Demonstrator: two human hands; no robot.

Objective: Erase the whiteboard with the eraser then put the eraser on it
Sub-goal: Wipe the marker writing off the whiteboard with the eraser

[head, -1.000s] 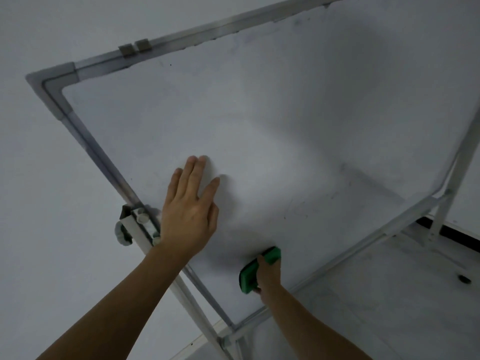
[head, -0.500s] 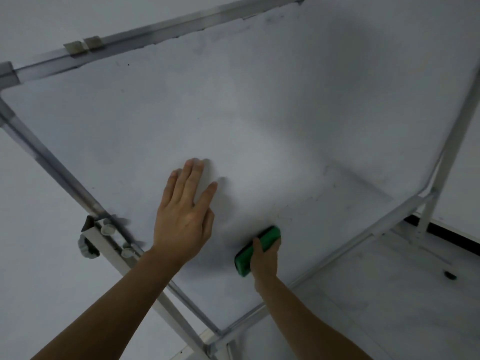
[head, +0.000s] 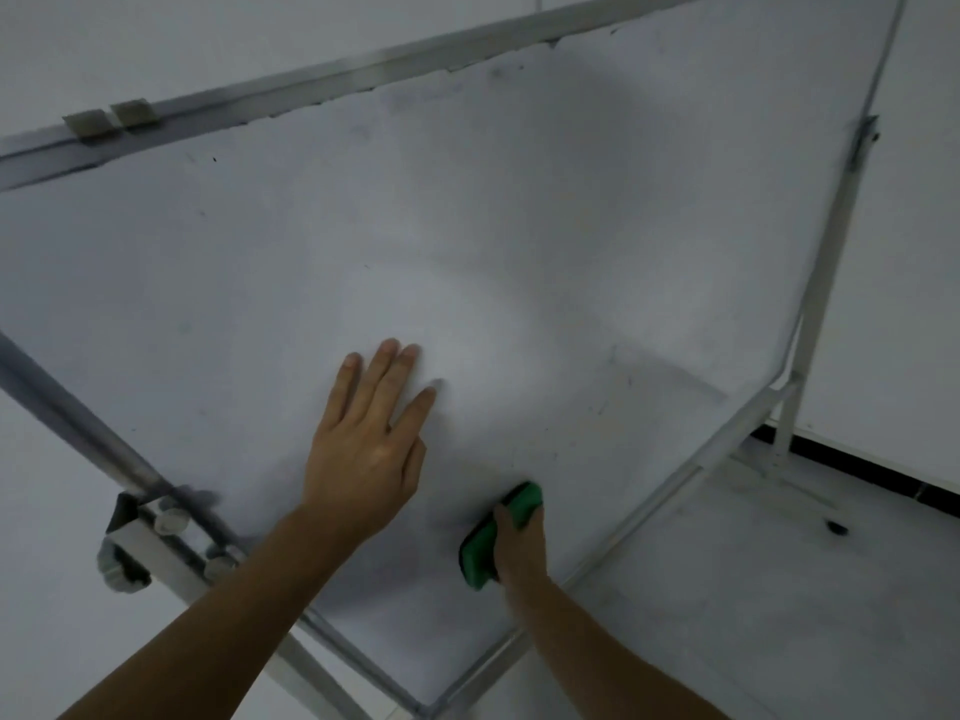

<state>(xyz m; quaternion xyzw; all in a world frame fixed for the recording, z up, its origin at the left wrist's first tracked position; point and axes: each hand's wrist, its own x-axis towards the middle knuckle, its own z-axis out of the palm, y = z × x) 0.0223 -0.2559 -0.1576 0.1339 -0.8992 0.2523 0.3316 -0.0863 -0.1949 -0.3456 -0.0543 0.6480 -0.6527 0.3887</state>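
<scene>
White walls and a pale floor [head: 727, 615] surround a large whiteboard [head: 519, 226] that fills most of the view, seen at a steep tilt in dim light. Its grey metal frame [head: 332, 80] runs along the top edge from 9 o'clock toward 1 o'clock, with two small grey clips [head: 111, 118] fixed on it near 10 o'clock. The board surface is mostly wiped, showing only faint grey smudges and a few tiny dark specks. The left hand [head: 369, 449] lies flat on the board just below centre, fingers straight and slightly spread, palm pressed to the surface and holding nothing; its grip is wide. At about 5 o'clock from it, the right hand [head: 519, 548] closes its grip around a green eraser [head: 498, 532], fingers wrapped over the eraser's back, which is held against the lower part of the board near the bottom rail. The eraser's long side slants from lower left to upper right. At 8 o'clock, a metal bracket with round grey knobs [head: 166, 522] clamps the board's side edge to a stand leg. At 3 o'clock, a white upright of the stand [head: 821, 283] rises beside the board's far edge. A black skirting strip [head: 857, 470] runs along the wall base at 4 o'clock, and a small dark object [head: 835, 527], too small to identify, lies on the floor near it.
</scene>
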